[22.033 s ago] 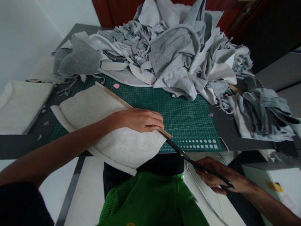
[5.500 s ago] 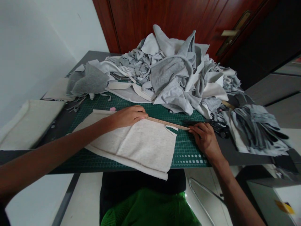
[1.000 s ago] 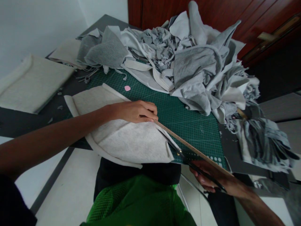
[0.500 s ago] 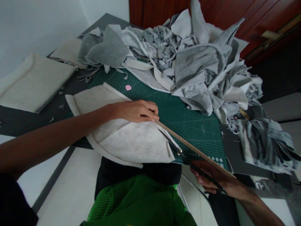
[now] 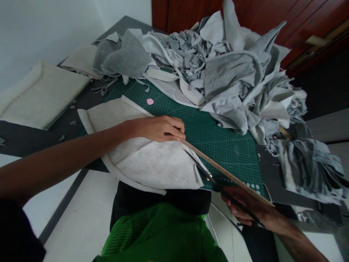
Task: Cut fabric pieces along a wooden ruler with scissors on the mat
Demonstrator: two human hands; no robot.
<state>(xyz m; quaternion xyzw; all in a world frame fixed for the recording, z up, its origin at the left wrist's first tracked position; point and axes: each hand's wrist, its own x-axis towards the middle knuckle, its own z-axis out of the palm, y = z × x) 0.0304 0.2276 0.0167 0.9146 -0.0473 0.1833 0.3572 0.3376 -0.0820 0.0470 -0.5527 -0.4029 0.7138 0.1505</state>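
Observation:
A piece of off-white cloth (image 5: pixel 159 163) lies on the green cutting mat (image 5: pixel 229 149), its edges curling up and its near edge close to my lap. My left hand (image 5: pixel 167 128) presses down on it with bent fingers, gripping the upper end of a narrow wooden ruler (image 5: pixel 218 167). That ruler slants down to the right, along the cloth's right side. In my right hand (image 5: pixel 240 203) is a pair of scissors (image 5: pixel 208 176), fingers wrapped about the handles. The blades point up and left at the cloth's edge by the ruler; a thin strip shows beside them.
A large heap of grey and white cloth scraps (image 5: pixel 231 76) covers the back of the table. Folded cream cloth (image 5: pixel 46 92) lies at the left, and a stack of grey cloth (image 5: pixel 311 167) at the right. A small pink piece (image 5: pixel 149 101) rests on the mat.
The view has shifted very slightly. Both hands, the scissors, the ruler and the cloth hold nearly the same places.

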